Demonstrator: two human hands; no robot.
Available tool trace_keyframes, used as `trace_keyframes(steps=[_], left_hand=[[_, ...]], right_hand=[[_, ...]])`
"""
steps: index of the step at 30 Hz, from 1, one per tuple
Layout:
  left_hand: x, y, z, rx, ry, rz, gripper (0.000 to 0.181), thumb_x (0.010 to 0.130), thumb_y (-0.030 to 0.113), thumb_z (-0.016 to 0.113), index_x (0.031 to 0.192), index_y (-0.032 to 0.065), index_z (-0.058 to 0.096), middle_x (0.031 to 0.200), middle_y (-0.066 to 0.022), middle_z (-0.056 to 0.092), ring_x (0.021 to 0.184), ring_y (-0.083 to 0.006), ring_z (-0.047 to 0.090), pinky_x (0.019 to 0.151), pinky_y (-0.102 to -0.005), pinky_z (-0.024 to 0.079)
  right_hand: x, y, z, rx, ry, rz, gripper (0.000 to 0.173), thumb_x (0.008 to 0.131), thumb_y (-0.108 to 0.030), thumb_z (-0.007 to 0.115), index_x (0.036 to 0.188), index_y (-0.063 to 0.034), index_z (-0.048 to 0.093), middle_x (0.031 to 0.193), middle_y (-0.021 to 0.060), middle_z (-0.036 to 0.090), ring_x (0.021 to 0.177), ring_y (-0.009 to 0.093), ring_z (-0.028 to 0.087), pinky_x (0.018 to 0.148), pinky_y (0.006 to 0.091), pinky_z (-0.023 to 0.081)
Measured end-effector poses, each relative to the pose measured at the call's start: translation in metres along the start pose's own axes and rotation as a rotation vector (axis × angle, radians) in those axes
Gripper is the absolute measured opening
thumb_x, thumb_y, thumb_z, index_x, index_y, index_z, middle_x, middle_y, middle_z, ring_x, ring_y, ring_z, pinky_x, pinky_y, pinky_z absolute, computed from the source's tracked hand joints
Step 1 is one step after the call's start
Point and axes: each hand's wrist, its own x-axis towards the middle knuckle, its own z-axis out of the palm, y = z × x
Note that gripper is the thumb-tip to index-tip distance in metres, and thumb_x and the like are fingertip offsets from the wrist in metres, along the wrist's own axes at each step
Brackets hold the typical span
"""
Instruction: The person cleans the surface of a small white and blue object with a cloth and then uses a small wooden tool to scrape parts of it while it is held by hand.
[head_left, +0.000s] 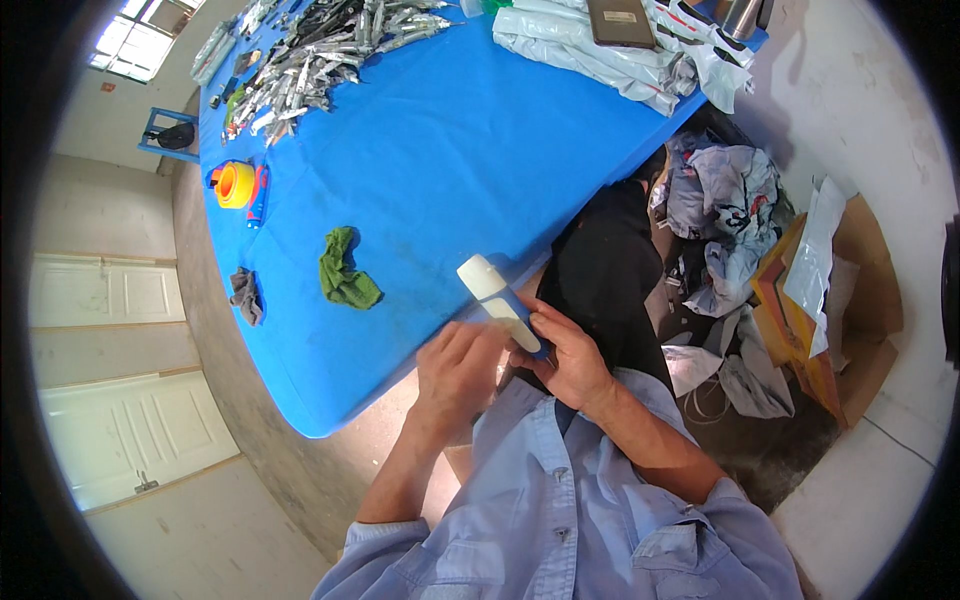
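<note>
My right hand (566, 352) grips a white and blue handheld device (504, 306) by its lower end. The device tilts up to the left, its wide white cap pointing over the table's near edge. Right beside its lower part is my left hand (461, 367), blurred and with the fingers curled. Whether that hand touches the device or pinches something small is hidden. Both hands are above my lap, in front of the table (450, 180) with its blue cover. Nearest to them on the cover lies a crumpled green cloth (346, 270).
A grey rag (246, 296), a yellow tape roll (235, 185) and a blue-and-red tool (258, 196) are at the left. Farther back lies a heap of wrapped slender parts (315, 71). Plastic bags (570, 45) carry a phone (621, 21). An open cardboard box (862, 300) stands right.
</note>
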Motion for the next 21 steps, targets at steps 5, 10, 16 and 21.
trace_keyframes(steps=[5, 10, 16, 21], left_hand=[[0.003, -0.016, 0.003, 0.060, 0.115, -0.053, 0.017, 0.082, -0.006, 0.077, 0.094, 0.0046, 0.073, 0.091, -0.0085, 0.073, 0.077, -0.0284, 0.070, 0.063, -0.0375, 0.056], [-0.001, 0.001, 0.001, -0.024, -0.042, 0.004, 0.021, 0.080, -0.007, 0.077, 0.095, 0.0064, 0.072, 0.092, -0.0082, 0.073, 0.080, -0.0271, 0.071, 0.066, -0.0375, 0.057], [0.003, -0.011, 0.003, 0.024, 0.073, -0.030, 0.017, 0.081, -0.006, 0.077, 0.094, 0.0048, 0.074, 0.092, -0.0087, 0.074, 0.077, -0.0284, 0.070, 0.064, -0.0379, 0.056], [0.003, 0.000, 0.002, -0.029, -0.001, 0.019, 0.016, 0.082, -0.007, 0.077, 0.093, 0.0041, 0.073, 0.090, -0.0094, 0.073, 0.076, -0.0289, 0.070, 0.064, -0.0384, 0.056]], right_hand=[[0.002, 0.001, -0.006, -0.019, -0.058, 0.000, 0.047, 0.112, -0.024, 0.045, 0.156, -0.0113, 0.051, 0.131, 0.0051, 0.061, 0.113, 0.017, 0.057, 0.095, 0.0365, 0.047], [0.000, -0.002, 0.003, 0.017, 0.039, 0.016, 0.047, 0.111, -0.025, 0.044, 0.155, -0.0109, 0.052, 0.125, 0.0055, 0.063, 0.111, 0.016, 0.057, 0.093, 0.0356, 0.046], [0.002, -0.001, -0.002, 0.007, -0.018, 0.015, 0.047, 0.112, -0.024, 0.043, 0.156, -0.0116, 0.051, 0.127, 0.0048, 0.062, 0.112, 0.017, 0.057, 0.094, 0.0370, 0.047], [0.001, -0.002, 0.001, 0.013, 0.031, 0.018, 0.047, 0.111, -0.024, 0.044, 0.156, -0.0115, 0.051, 0.125, 0.0054, 0.063, 0.111, 0.016, 0.057, 0.093, 0.0362, 0.047]])
